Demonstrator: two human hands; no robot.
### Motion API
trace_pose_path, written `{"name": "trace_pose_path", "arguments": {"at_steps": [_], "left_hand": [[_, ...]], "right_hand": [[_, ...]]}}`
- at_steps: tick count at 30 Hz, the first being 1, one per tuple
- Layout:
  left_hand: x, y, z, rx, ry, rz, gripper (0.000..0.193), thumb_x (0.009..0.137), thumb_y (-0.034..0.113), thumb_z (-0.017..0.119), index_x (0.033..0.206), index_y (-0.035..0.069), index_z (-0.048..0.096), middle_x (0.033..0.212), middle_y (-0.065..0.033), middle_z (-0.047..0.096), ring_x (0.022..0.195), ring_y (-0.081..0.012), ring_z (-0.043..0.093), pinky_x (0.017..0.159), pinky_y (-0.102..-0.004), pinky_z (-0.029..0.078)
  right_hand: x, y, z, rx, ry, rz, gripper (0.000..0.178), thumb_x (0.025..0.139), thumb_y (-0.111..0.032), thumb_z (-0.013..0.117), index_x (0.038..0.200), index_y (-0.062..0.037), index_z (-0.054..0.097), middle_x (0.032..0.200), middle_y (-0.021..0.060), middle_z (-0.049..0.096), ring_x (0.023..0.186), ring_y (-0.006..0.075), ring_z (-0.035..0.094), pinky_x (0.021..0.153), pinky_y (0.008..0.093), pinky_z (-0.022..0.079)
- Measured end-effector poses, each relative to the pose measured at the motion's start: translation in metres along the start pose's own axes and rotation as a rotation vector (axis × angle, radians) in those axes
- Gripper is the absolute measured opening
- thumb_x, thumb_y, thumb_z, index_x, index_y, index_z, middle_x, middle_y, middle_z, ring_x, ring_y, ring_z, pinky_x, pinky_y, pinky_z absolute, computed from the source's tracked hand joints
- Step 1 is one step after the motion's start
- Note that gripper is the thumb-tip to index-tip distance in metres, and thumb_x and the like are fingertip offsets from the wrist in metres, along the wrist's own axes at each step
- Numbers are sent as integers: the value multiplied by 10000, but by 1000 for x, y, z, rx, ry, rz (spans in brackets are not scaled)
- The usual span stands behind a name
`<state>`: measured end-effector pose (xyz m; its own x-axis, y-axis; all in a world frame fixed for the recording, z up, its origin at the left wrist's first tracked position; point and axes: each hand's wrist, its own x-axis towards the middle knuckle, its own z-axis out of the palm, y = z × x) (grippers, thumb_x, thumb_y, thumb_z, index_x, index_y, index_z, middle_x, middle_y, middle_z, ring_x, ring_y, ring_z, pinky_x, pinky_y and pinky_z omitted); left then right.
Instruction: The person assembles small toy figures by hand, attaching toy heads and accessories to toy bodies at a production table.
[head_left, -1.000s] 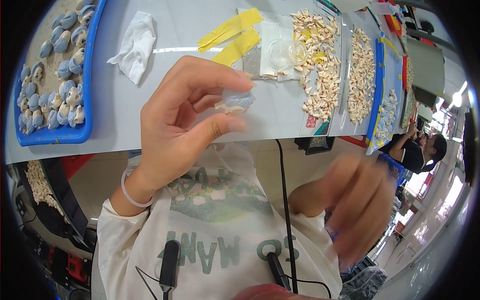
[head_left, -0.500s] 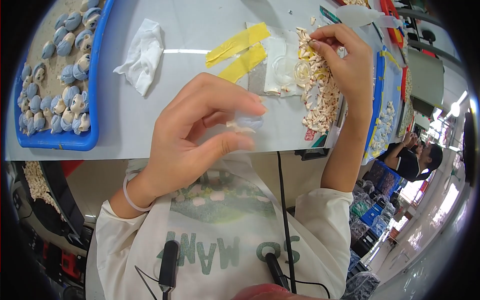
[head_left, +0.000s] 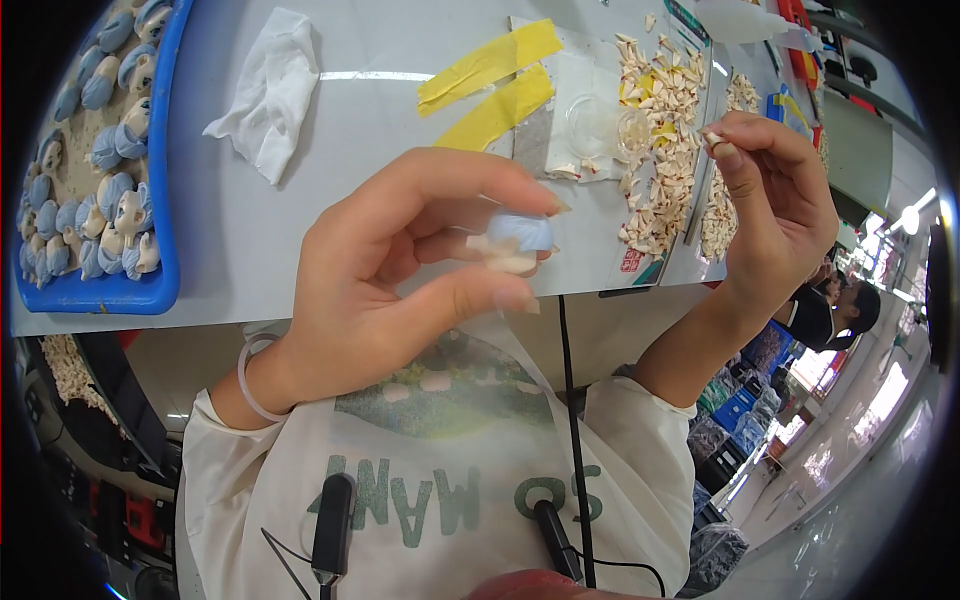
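My left hand [head_left: 365, 265] holds a small blue-haired doll head [head_left: 522, 234] between thumb and fingers, above the table's front edge. The head is slightly blurred. To the right, my right hand [head_left: 780, 190] is raised, with thumb and index finger pinched on a small cream-coloured piece [head_left: 713, 139] with a dark reddish tip. Between the hands on the table lies a spread of similar small pointed pieces [head_left: 665, 190]. Beside them, a clear round dish [head_left: 590, 125] rests on a white pad.
A blue tray [head_left: 165, 200] of several blue-haired doll heads stands at the left. A white cloth [head_left: 268, 100] and yellow tape strips [head_left: 490, 70] lie on the table [head_left: 390, 110]. More pieces [head_left: 720, 215] lie farther right, near a white squeeze bottle [head_left: 740, 20]. Another person [head_left: 830, 310] sits beyond.
My right hand has left the spread of pieces and moved right, now pinching one piece. My left hand still holds the doll head, which has turned slightly. The whole view has shifted a little.
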<state>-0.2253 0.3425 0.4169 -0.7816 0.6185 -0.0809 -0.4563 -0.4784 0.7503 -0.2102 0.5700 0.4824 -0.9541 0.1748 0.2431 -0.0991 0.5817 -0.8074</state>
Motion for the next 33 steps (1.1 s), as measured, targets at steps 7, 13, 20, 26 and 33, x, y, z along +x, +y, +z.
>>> {"name": "trace_pose_path", "arguments": {"at_steps": [7,13,20,26,33], "left_hand": [[8,3,-14,499,-301,257,454,672,25,701,1071,-34,492,1012,-148,513,902,-222,543,783,-311,445],[1,-7,-5,138,-123,139,411,670,-12,683,1041,-44,509,1008,-164,537,915,-240,550,781,-314,445],[9,-4,-12,320,-194,264,364,696,33,687,999,-21,493,989,-171,555,947,-260,549,781,-335,454],[-1,-4,-4,-114,-30,95,430,679,183,730,1004,21,500,992,-147,539,898,-234,567,772,-316,469],[-2,1,-2,-73,18,37,486,646,216,757,1008,21,498,979,-134,539,882,-210,552,770,-305,462]], "right_hand": [[15,-7,16,-364,-283,-131,121,657,32,644,751,28,568,777,75,547,735,129,482,654,225,368],[18,-9,19,-501,-312,-233,111,640,14,654,713,8,571,758,45,536,712,129,473,642,227,360],[6,-10,22,-387,-198,-209,118,657,26,643,740,24,558,776,74,525,712,152,478,643,236,361],[-21,-34,22,77,-261,-215,170,666,-76,661,751,12,543,768,130,490,695,168,450,635,237,341],[-42,-22,60,372,-152,-130,174,695,-87,663,768,8,536,794,119,488,732,156,449,652,225,334]]}}
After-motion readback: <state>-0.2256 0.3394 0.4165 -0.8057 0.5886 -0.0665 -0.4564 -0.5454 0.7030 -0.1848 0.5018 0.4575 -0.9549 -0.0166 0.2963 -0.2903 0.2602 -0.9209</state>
